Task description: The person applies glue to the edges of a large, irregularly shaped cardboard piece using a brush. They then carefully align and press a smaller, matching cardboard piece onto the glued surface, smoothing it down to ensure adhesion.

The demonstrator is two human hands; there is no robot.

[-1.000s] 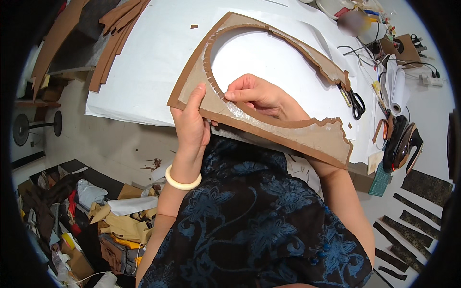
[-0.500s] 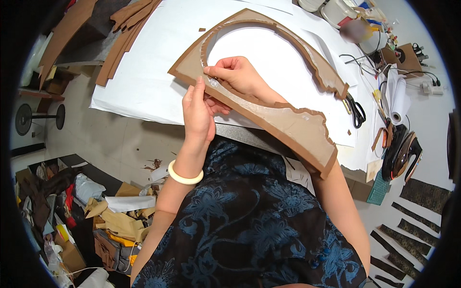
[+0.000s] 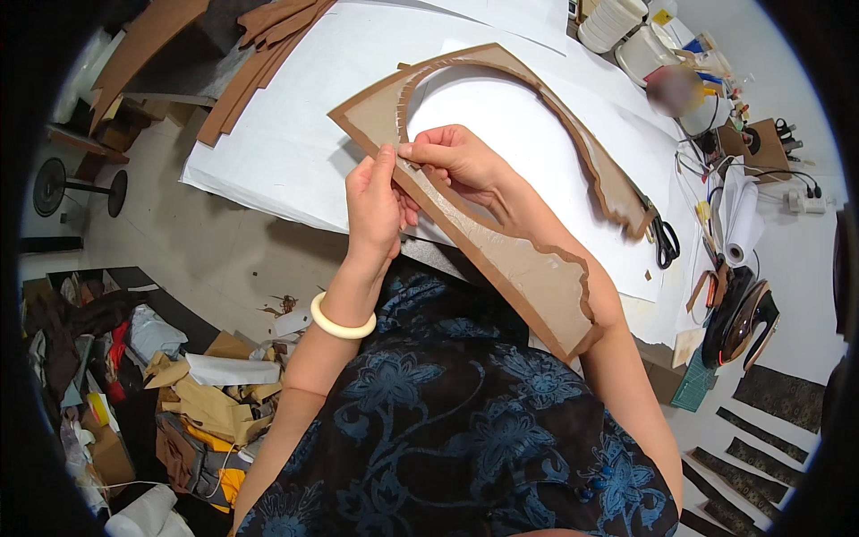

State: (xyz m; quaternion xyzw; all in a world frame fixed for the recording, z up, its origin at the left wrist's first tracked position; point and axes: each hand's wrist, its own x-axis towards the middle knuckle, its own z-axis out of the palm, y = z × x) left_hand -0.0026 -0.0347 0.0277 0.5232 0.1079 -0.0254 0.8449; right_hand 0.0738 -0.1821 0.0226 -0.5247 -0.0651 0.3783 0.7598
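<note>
A flat beige panel (image 3: 528, 266) with a brown leather-like border is held up over the table's near edge. A large rounded cut-out gives it two arms, and small notches or pleats run along the folded inner edge. My left hand (image 3: 371, 210), with a cream bangle (image 3: 343, 331) on the wrist, grips the outer near edge, thumb on top. Inside the cut-out, my right hand (image 3: 465, 170) pinches the inner border close to the left thumb. The panel's near arm lies across my right forearm. Black-handled scissors (image 3: 664, 243) rest by the tip of the far arm.
White paper (image 3: 268, 134) covers the table. Brown strips (image 3: 255, 85) lie at its far left. On the right are a paper roll (image 3: 741, 224), cords, an iron (image 3: 747, 318) and a green cutting mat (image 3: 693, 383). Scraps (image 3: 206, 403) are heaped on the left floor.
The panel has turned slightly clockwise, and its near arm has come closer to my body, over my right forearm. Both hands keep their grip near the same spot. The view has shifted a little.
</note>
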